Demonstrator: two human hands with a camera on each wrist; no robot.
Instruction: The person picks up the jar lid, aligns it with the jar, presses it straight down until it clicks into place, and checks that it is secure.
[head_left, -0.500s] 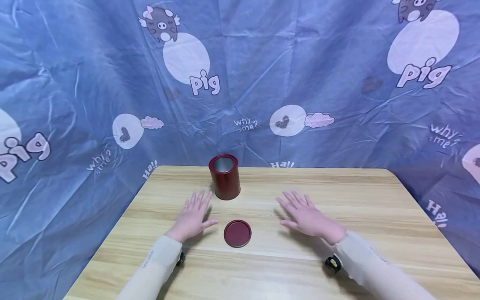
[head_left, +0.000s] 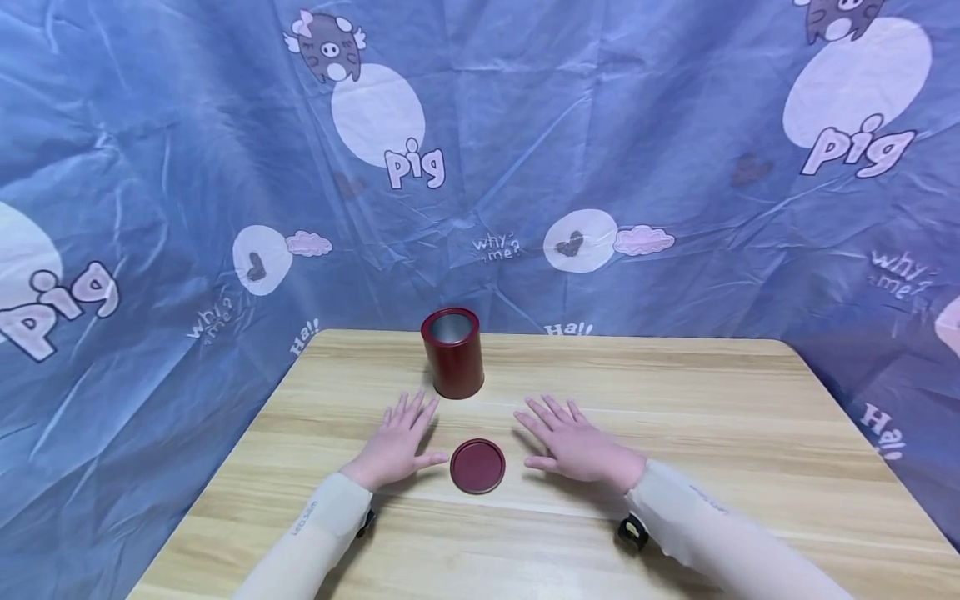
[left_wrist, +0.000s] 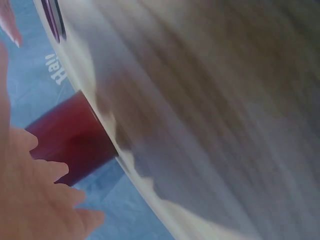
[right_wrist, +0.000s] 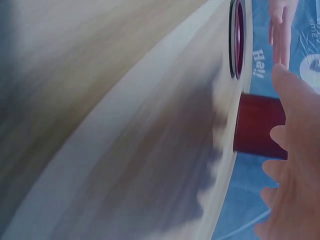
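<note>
A dark red cylindrical tin point(head_left: 459, 367) stands upright near the back of the table, its top uncovered and its grey inside showing. In front of it lies a round dark red lid point(head_left: 477, 467), flat on the wood. My left hand point(head_left: 395, 446) is to the left of the lid, fingers spread and straight, the thumb pointing at the lid's edge. To the right of the lid my right hand point(head_left: 581, 448) is spread likewise, palm down, holding nothing. In the left wrist view the tin point(left_wrist: 75, 137) shows partly behind the fingers; the right wrist view shows the lid point(right_wrist: 237, 40) edge-on.
The wooden table point(head_left: 675, 408) reaches back to a blue curtain point(head_left: 510, 167) printed with pigs and words. A black wrist device point(head_left: 632, 532) sits under the right sleeve, and another point(head_left: 366, 523) under the left.
My right hand has moved left, closer to the lid. The left hand has shifted slightly right toward it. Tin and lid stay in place; the head view has turned a little.
</note>
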